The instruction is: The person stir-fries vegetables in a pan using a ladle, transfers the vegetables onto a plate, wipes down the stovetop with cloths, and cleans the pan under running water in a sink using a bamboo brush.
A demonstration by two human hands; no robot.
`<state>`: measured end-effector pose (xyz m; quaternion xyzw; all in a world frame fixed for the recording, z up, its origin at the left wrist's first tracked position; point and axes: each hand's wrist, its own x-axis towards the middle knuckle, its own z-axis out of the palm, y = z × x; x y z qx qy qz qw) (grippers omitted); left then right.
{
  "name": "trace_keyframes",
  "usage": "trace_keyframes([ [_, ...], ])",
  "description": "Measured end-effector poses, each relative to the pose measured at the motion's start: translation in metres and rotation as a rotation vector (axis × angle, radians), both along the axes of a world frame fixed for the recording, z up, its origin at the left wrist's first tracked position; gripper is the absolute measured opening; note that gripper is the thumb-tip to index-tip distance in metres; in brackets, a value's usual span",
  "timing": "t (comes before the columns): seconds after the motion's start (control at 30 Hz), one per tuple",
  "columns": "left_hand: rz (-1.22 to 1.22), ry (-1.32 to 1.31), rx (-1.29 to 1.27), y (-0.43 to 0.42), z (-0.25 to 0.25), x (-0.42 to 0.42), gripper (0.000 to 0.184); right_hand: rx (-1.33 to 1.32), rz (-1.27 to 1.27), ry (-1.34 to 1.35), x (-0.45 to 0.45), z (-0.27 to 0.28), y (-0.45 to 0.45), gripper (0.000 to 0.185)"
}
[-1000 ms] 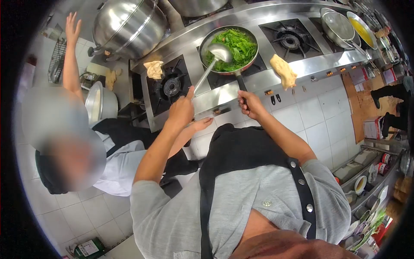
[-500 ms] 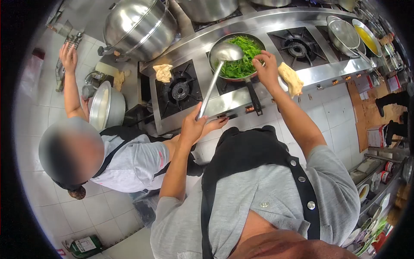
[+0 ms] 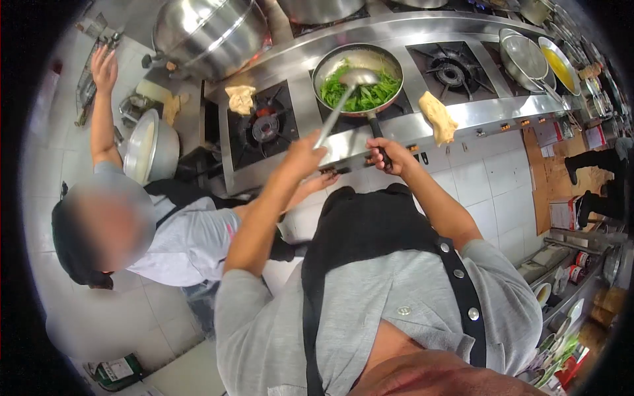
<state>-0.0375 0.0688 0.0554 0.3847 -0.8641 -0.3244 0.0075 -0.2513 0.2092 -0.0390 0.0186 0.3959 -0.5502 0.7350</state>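
Observation:
My left hand [image 3: 307, 156] is closed around the long handle of a metal ladle [image 3: 360, 77]. Its bowl rests down among chopped green vegetables [image 3: 367, 99] in a frying pan [image 3: 317, 64]. The greens lie toward the near side of the pan, and part of the pale inner base shows at the far side. My right hand [image 3: 388, 157] grips the pan's black handle [image 3: 376, 127]. The pan sits over a burner of the steel stove, its rim slightly raised toward the far side.
Folded yellowish cloths lie on the stove, one left [image 3: 240, 99] and one right [image 3: 438, 119]. A large steel pot [image 3: 211, 36] stands back left; a strainer [image 3: 523, 56] and a bowl of yellow liquid [image 3: 560, 66] are at right. A co-worker [image 3: 185, 231] stands close on my left, arms outstretched.
My right hand has moved from beside the pan's rim down onto its handle. The ladle has gone down into the greens, which have shifted nearer. The left burner now glows red.

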Motion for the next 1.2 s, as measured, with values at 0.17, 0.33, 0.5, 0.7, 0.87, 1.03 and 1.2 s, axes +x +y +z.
trace_keyframes([
  [0.17,-0.124,0.059,0.217,0.046,0.191,0.045,0.064,-0.021,0.067,0.075,0.012,0.046,0.054,0.03],
  [0.33,-0.026,-0.332,0.534,0.077,0.293,0.039,0.064,0.061,0.114,-0.018,0.002,0.092,0.102,0.029],
  [0.5,-0.161,-0.238,0.463,0.019,0.194,-0.013,0.024,-0.144,0.145,0.019,-0.052,0.088,0.008,0.026],
  [0.7,0.112,0.116,0.31,0.057,0.151,-0.007,0.058,-0.152,0.143,0.303,-0.036,-0.006,-0.01,0.027],
  [0.87,0.3,0.329,0.404,0.069,0.141,0.014,0.058,-0.085,0.132,0.152,-0.035,-0.033,-0.013,0.032],
  [1.03,0.284,0.251,0.101,0.04,0.013,-0.024,0.059,-0.063,0.06,0.174,-0.032,-0.038,-0.007,0.029],
  [1.2,0.204,0.075,0.07,0.026,-0.034,-0.027,0.057,0.076,0.031,0.203,-0.015,-0.008,0.018,0.045],
])
